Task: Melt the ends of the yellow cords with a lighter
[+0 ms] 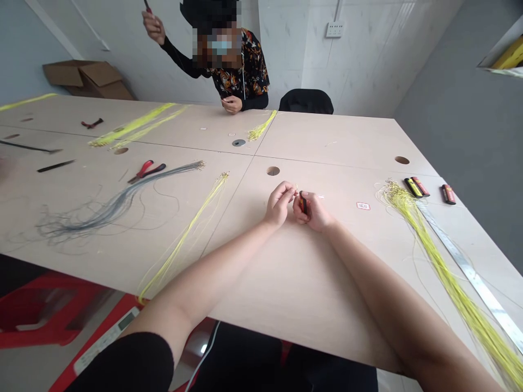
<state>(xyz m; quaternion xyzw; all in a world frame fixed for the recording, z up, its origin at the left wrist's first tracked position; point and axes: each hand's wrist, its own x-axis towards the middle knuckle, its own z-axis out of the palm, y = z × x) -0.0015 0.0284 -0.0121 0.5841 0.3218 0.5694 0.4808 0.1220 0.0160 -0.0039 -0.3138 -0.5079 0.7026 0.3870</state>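
Observation:
My left hand (pixel 280 202) is closed in a pinch just above the table, with the tip of a thin yellow cord (pixel 297 187) rising from its fingertips. The rest of that strand is too fine to follow. Close beside it, my right hand (pixel 312 211) is wrapped around a dark lighter (pixel 303 202) held upright, its top near the cord's tip. I cannot make out a flame. To the left lies a thin bundle of yellow cords (pixel 192 223); on the right is a thicker yellow bundle (pixel 433 256) with looped, tangled ends.
A steel ruler (pixel 469 272) and several lighters (pixel 448 194) lie at the right. Grey cords (pixel 118 204) and red-handled pliers (pixel 147 170) are on the left. Across the table, a person (pixel 255 71) holds up a tool. A cable hole (pixel 273 171) lies beyond my hands.

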